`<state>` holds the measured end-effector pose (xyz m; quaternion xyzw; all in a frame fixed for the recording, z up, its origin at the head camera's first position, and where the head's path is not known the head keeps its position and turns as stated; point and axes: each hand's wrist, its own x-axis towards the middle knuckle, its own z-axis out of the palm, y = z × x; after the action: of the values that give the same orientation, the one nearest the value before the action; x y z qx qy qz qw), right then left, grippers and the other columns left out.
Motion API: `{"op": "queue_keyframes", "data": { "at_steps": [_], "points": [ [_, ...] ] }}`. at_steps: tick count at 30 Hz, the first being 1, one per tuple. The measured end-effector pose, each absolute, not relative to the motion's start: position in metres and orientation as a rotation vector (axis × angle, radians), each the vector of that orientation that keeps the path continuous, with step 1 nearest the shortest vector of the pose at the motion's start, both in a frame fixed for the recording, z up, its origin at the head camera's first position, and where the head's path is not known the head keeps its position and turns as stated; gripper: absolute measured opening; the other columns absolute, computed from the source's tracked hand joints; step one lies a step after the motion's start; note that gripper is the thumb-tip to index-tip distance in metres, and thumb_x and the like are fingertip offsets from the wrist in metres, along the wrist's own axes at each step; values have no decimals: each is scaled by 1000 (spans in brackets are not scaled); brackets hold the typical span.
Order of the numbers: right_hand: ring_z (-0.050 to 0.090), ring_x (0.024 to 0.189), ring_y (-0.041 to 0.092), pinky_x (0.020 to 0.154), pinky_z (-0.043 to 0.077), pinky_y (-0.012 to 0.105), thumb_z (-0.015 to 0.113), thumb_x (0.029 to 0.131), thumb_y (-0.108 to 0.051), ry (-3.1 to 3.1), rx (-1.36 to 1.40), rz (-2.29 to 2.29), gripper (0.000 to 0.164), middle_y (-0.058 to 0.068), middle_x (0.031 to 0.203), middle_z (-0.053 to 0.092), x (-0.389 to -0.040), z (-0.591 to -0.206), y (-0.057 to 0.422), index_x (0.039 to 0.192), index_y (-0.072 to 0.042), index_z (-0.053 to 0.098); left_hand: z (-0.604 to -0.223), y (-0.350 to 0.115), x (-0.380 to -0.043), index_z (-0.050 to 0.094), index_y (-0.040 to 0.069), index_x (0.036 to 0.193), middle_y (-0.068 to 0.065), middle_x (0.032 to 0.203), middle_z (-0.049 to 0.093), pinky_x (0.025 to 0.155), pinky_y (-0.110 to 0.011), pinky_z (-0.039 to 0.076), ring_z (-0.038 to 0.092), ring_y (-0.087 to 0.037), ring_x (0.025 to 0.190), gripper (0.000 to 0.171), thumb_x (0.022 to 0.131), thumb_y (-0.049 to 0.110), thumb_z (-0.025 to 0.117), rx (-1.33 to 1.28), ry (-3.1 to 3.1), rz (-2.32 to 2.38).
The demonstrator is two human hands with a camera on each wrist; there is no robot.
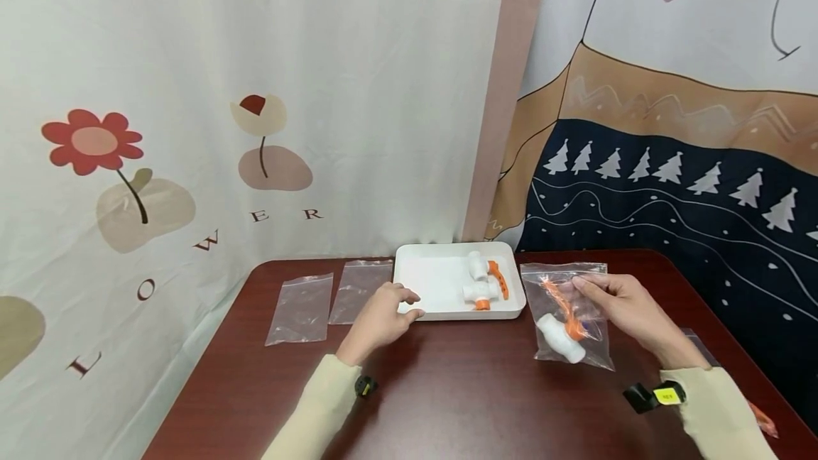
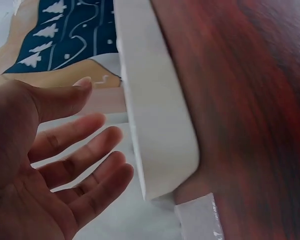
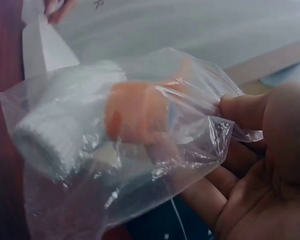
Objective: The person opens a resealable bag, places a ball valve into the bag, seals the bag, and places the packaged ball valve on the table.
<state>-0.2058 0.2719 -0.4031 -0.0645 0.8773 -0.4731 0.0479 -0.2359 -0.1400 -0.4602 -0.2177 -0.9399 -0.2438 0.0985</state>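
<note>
My right hand pinches the top edge of a clear zip bag and holds it upright at the right of the tray. Inside the bag is a white plastic ball valve with an orange handle. My left hand is at the front left corner of the white tray, its fingers loosely bent and apart with nothing between them, as the left wrist view also shows. Two more white valves with orange handles lie at the right end of that tray.
Two flat clear zip bags lie on the dark red table left of the tray. Another bag and an orange piece show partly behind my right sleeve. A printed curtain hangs along the table's back edge.
</note>
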Motion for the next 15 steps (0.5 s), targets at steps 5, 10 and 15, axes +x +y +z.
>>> {"op": "queue_keyframes", "data": {
  "at_steps": [5,10,15],
  "points": [
    [70,88,8,75,63,28,56,106,-34,2517,-214,-1475,47,11,115,75,-208,-413,291,129,5,67,-465,-139,-236,80,9,95,-3,89,72,80,-38,57,66,-22,91,14,86,20,81,-621,-2779,-603],
    [69,83,8,73,63,31,53,108,-32,2367,-196,-1510,47,0,100,73,-209,-427,315,124,10,66,-470,-135,-236,80,16,86,4,79,68,65,-33,54,65,-15,75,7,84,22,82,-566,-2780,-506],
    [68,88,9,77,64,32,49,110,-33,2306,-174,-1470,49,-1,104,69,-207,-439,336,128,10,63,-474,-131,-234,78,20,76,8,70,60,56,-31,48,63,-15,65,8,81,20,84,-511,-2742,-490]
  ]
}}
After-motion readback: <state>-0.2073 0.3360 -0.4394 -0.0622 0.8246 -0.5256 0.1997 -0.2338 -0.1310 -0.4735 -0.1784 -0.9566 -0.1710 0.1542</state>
